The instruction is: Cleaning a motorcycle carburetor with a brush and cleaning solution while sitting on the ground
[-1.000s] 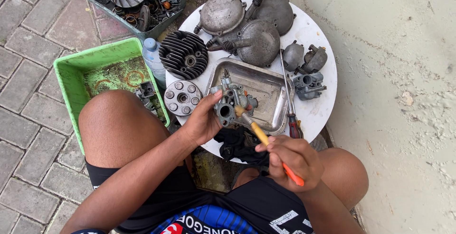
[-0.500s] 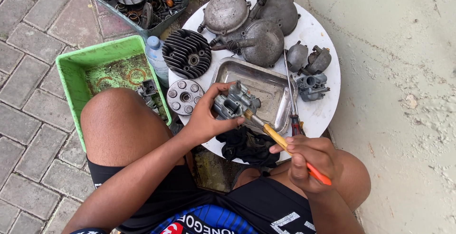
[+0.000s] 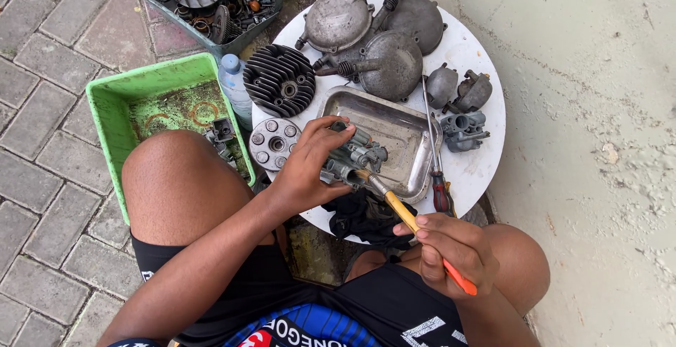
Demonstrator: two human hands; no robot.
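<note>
Currently: left hand (image 3: 306,171) grips carburetor (image 3: 352,158) over steel tray (image 3: 394,132); right hand (image 3: 451,252) holds brush (image 3: 405,213); best kept steady, bristles angled inward.

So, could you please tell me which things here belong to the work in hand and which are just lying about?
In use:
- left hand holding the carburettor
- right hand holding the yellow-handled brush against it
- metal tray beneath them

Lying about:
- finned cylinder head
- three grey engine covers
- screwdriver
- green tub
- black rag
</note>
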